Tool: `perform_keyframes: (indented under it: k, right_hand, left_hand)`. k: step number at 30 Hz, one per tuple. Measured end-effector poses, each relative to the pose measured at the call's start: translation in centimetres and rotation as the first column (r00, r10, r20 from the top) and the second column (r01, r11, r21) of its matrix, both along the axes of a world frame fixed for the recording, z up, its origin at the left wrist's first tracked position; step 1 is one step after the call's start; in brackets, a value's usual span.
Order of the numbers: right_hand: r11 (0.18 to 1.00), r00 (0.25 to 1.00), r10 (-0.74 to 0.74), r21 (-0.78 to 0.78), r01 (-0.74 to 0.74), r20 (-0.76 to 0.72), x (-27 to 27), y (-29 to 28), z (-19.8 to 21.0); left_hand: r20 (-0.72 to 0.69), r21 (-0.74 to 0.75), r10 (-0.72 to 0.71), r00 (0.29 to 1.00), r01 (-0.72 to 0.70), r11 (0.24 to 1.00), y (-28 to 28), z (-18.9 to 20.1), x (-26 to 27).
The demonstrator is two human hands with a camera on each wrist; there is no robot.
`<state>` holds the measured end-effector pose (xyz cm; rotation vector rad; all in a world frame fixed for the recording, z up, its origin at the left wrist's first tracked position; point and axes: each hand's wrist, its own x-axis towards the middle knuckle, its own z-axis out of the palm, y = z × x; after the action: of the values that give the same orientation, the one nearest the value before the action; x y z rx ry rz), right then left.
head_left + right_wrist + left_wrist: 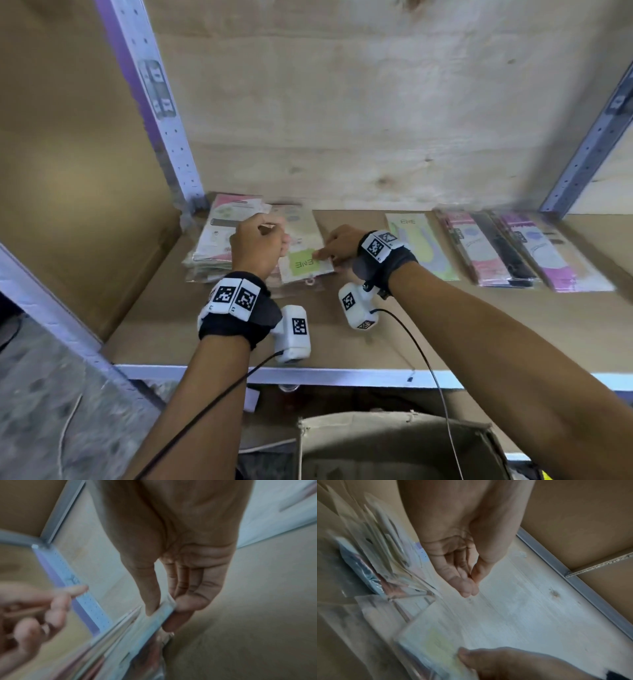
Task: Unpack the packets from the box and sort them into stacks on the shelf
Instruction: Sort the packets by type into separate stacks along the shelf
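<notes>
Plywood-backed shelf (342, 329), packets in rows. Right hand (337, 245) pinches green-label packet (303, 262) atop left pile (219, 246); left hand (257, 246) loosely cupped, empty. Risk — glossy pile sliding, packet landing askew.

Both your forearms reached forward, wrists banded, your left hand (257, 244) loosely cupped with thumb near fingertips and nothing held, your right hand (337, 246) pinched closed, thumb above, fingers beneath.

Green-labelled packet (306, 262) atop left stack (219, 246) – shelf (342, 342)
</notes>
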<state>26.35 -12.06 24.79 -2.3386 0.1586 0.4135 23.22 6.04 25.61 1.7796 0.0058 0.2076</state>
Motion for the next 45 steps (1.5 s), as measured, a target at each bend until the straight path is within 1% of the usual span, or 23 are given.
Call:
perform_keyframes:
  k: [1, 2, 4, 6, 8, 11, 13, 16, 18, 20, 22, 23, 24, 26, 27, 28, 30, 32, 36, 38, 41, 43, 45]
  right_hand:
    - [0.991, 0.999, -0.035, 0.132, 0.036, -0.006, -0.8, -0.8, 0.2]
    - [0.952, 0.996, -0.091, 0.292, 0.088, -0.006, -1.7, -1.5, 0.5]
    - [0.805, 0.976, -0.218, 0.56, 0.195, -0.026, -3.6, -3.0, 1.1]
    - [0.691, 0.968, -0.25, 0.695, 0.199, -0.028, -5.3, -4.4, 1.6]
    - [0.642, 0.979, -0.202, 0.755, 0.135, -0.003, -6.6, -5.5, 2.2]
    - [0.557, 0.978, -0.207, 0.821, 0.128, -0.012, -7.8, -7.2, 3.3]
    - [0.487, 0.975, -0.221, 0.863, 0.134, -0.027, -8.5, -8.3, 3.9]
    - [0.41, 0.977, -0.213, 0.905, 0.109, -0.021, -9.9, -10.0, 4.0]
    - [0.39, 0.979, -0.202, 0.917, 0.087, -0.007, -10.7, -10.9, 4.1]
    - [0.391, 0.978, -0.207, 0.919, 0.046, 0.039, -11.3, -11.6, 4.1]
    - [0.45, 0.959, -0.25, 0.893, -0.01, 0.136, -11.4, -12.2, 3.7]
    - [0.526, 0.938, -0.279, 0.85, -0.029, 0.205, -11.4, -12.4, 3.3]
    - [0.631, 0.91, -0.299, 0.775, -0.036, 0.286, -11.5, -12.5, 2.8]
    - [0.819, 0.861, -0.249, 0.57, -0.058, 0.444, -11.6, -12.6, 2.3]
    - [0.877, 0.855, -0.191, 0.475, -0.072, 0.482, -11.6, -12.7, 2.0]
    - [0.909, 0.869, -0.131, 0.407, -0.086, 0.477, -11.6, -12.9, 1.8]
    - [0.915, 0.907, -0.035, 0.379, -0.14, 0.42, -11.9, -13.3, 1.6]
    - [0.888, 0.924, -0.021, 0.432, -0.158, 0.381, -12.4, -13.9, 0.9]
    - [0.838, 0.951, -0.071, 0.535, -0.107, 0.301, -12.7, -14.8, -0.3]
    - [0.823, 0.965, -0.053, 0.559, -0.103, 0.256, -12.5, -15.2, -0.5]
    - [0.815, 0.978, 0.015, 0.564, -0.133, 0.208, -12.3, -15.8, -0.7]
    - [0.815, 0.981, 0.027, 0.565, -0.133, 0.193, -12.1, -15.9, -0.6]
    - [0.816, 0.982, 0.004, 0.567, -0.112, 0.19, -11.8, -15.9, -0.6]
  left_hand:
    - [-0.011, 0.027, -0.023, 1.0, 0.023, 0.999, 0.0, 0.0, 0.0]
    - [-0.02, 0.055, -0.059, 0.998, 0.06, 0.997, 0.1, 0.1, 0.0]
    - [-0.017, 0.128, -0.171, 0.985, 0.172, 0.977, 0.2, 0.3, -0.2]
    - [0.0, 0.298, -0.283, 0.959, 0.27, 0.916, -0.1, 0.7, -0.9]
    - [0.041, 0.452, -0.345, 0.938, 0.29, 0.844, -1.1, 1.1, -1.9]
    - [0.2, 0.575, -0.368, 0.908, 0.196, 0.794, -3.2, 1.5, -3.5]
    - [0.268, 0.594, -0.363, 0.893, 0.144, 0.791, -4.4, 2.1, -4.0]
    - [0.312, 0.588, -0.322, 0.894, 0.085, 0.805, -5.9, 3.0, -4.0]
    - [0.316, 0.481, -0.338, 0.886, 0.157, 0.862, -6.7, 3.2, -4.1]
    - [0.337, 0.32, -0.353, 0.873, 0.246, 0.915, -7.8, 3.3, -4.7]
    - [0.345, 0.167, -0.344, 0.873, 0.304, 0.938, -8.6, 3.1, -4.9]
    - [0.333, 0.106, -0.345, 0.878, 0.329, 0.939, -8.9, 2.9, -4.8]
    - [0.307, 0.051, -0.351, 0.885, 0.353, 0.934, -9.1, 2.5, -4.6]
    - [0.207, -0.087, -0.374, 0.904, 0.398, 0.913, -9.6, 1.8, -4.0]
    - [0.147, -0.177, -0.393, 0.908, 0.415, 0.892, -9.9, 1.4, -3.8]
    - [0.096, -0.262, -0.412, 0.906, 0.422, 0.868, -10.1, 0.9, -3.6]
    - [0.037, -0.376, -0.441, 0.897, 0.421, 0.825, -10.2, -0.2, -3.1]
    - [0.006, -0.425, -0.482, 0.876, 0.438, 0.792, -10.0, -1.3, -2.8]
    - [-0.047, -0.396, -0.539, 0.841, 0.48, 0.783, -10.0, -2.1, -1.6]
    - [-0.044, -0.378, -0.484, 0.874, 0.434, 0.818, -9.8, -1.8, -0.8]
    - [-0.107, -0.357, -0.31, 0.945, 0.255, 0.899, -8.4, -2.2, -0.5]
    - [-0.147, -0.252, -0.242, 0.959, 0.2, 0.947, -7.5, -2.9, -0.5]
    - [-0.163, -0.158, -0.212, 0.964, 0.187, 0.97, -7.0, -3.3, -0.5]
